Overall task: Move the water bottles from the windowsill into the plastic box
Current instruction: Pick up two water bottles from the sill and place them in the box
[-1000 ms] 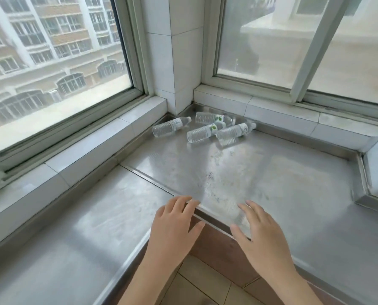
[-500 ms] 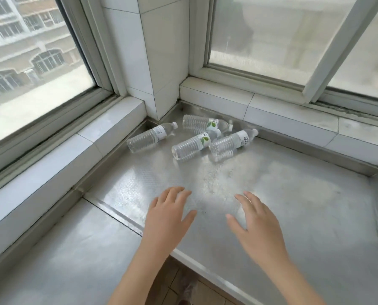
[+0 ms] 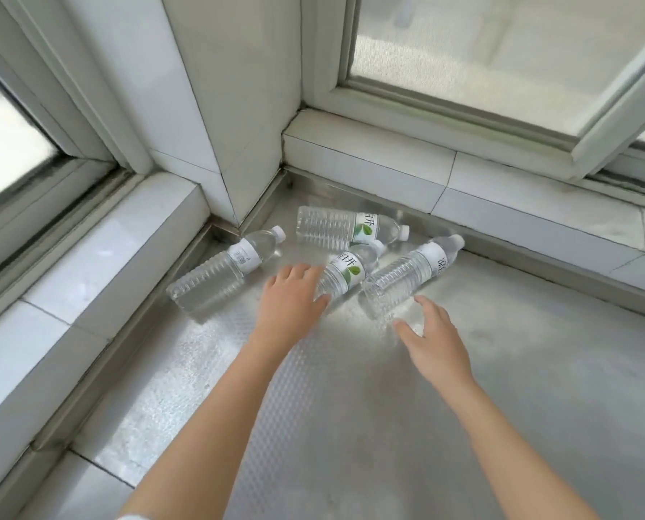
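Observation:
Several clear water bottles lie on their sides in the corner of the metal windowsill (image 3: pixel 351 407). One bottle (image 3: pixel 219 272) lies at the left and another (image 3: pixel 336 225) at the back by the wall. My left hand (image 3: pixel 290 298) reaches over the base of the middle bottle (image 3: pixel 345 272), fingers stretched above it and thumb beside it, and hides its lower part. My right hand (image 3: pixel 433 339) hovers with spread fingers just short of the base of the right bottle (image 3: pixel 407 275), apart from it. No plastic box is in view.
White tiled ledges (image 3: pixel 88 264) border the sill on the left and at the back. A tiled pillar (image 3: pixel 234 106) stands in the corner between two windows. The bottles sit tight against that corner.
Both hands have moved forward from the sill's front edge to the bottles. The left hand now covers the middle bottle's base and the right is close to the right bottle. The view has come closer.

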A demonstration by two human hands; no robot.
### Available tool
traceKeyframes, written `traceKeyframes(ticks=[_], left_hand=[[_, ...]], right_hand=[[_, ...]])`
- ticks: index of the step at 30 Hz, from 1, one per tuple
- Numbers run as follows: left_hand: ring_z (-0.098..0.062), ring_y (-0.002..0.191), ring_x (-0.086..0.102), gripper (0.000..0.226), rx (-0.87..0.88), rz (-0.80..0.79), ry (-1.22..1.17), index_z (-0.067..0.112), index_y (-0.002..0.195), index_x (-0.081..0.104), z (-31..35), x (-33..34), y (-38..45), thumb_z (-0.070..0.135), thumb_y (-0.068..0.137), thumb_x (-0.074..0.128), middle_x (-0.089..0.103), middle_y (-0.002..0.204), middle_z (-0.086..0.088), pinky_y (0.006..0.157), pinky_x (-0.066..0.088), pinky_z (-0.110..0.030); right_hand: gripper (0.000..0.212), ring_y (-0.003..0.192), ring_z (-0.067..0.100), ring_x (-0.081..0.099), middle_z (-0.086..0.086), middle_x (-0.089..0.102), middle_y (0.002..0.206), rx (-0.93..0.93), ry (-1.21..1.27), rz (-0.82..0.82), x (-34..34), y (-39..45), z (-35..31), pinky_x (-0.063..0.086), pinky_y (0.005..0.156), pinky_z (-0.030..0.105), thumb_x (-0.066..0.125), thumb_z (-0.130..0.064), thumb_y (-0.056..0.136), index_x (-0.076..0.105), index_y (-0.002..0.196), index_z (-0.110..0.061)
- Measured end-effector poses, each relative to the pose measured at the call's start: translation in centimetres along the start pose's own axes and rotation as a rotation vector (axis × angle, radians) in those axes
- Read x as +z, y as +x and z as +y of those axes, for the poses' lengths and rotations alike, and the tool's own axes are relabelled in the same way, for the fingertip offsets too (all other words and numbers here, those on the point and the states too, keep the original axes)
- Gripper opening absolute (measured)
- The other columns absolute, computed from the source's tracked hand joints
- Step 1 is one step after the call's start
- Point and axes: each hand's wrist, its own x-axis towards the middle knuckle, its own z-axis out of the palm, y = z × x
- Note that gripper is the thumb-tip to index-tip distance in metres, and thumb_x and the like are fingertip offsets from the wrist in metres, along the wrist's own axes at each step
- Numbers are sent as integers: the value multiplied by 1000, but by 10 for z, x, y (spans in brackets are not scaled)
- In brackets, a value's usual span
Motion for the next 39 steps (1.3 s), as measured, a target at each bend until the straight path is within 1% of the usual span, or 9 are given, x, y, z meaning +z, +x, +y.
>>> traceKeyframes(ticks=[6,10,16,21,24,28,32,34,39], left_hand=[[-29,124,51,67,-46,-228,-110,36,152,20,-10,29,44,58,94,45,50,142,-3,97,46,-45],[-28,106,60,73,-41,-162,-87,37,151,24,-5,34,43,60,88,54,61,120,-6,80,50,-38],[-30,96,64,78,-162,-141,-202,35,147,31,6,37,31,65,81,60,61,110,-7,78,53,-36],[-27,100,64,78,-290,-96,-348,36,145,35,9,42,8,65,78,63,60,115,-5,83,52,-37],[-23,103,62,82,-332,-63,-417,36,147,32,14,44,-6,64,77,65,58,119,-2,84,52,-37],[-21,109,61,84,-378,-43,-496,36,148,32,14,45,-14,64,77,65,56,128,0,86,52,-38],[-19,108,60,82,-379,-50,-502,37,148,31,15,43,-16,65,78,64,56,128,1,85,52,-35],[-19,110,60,82,-370,-64,-480,37,149,30,15,43,-17,63,79,64,56,130,2,84,50,-32],[-17,113,59,86,-348,-92,-492,39,150,26,18,41,-18,57,77,68,56,133,4,84,49,-32]], right_hand=[[75,128,28,47,4,47,141,252,409,75,27,64,-13,38,96,39,60,-43,86,22,146,-18],[96,126,27,47,4,42,146,361,643,188,42,88,-22,39,102,38,69,-42,78,8,151,-25],[114,96,24,63,1,54,122,444,798,245,40,102,-27,57,80,48,75,-34,47,15,143,-44],[94,114,28,48,6,43,124,327,251,202,30,69,-12,44,84,38,77,-28,63,30,144,-39],[76,115,25,44,2,42,119,153,160,261,33,59,-1,42,80,35,76,-27,70,43,139,-29],[44,104,22,53,-1,45,111,145,459,378,41,67,-4,46,89,37,73,-22,79,59,122,-23],[68,95,20,61,1,54,116,354,745,336,43,73,-1,52,84,36,82,-20,73,49,132,-16],[60,86,20,69,2,67,106,380,907,235,43,73,0,56,70,31,83,-16,71,56,125,-13],[38,70,13,68,-1,69,85,298,768,219,42,67,-8,55,66,29,80,-18,71,60,102,-23]])
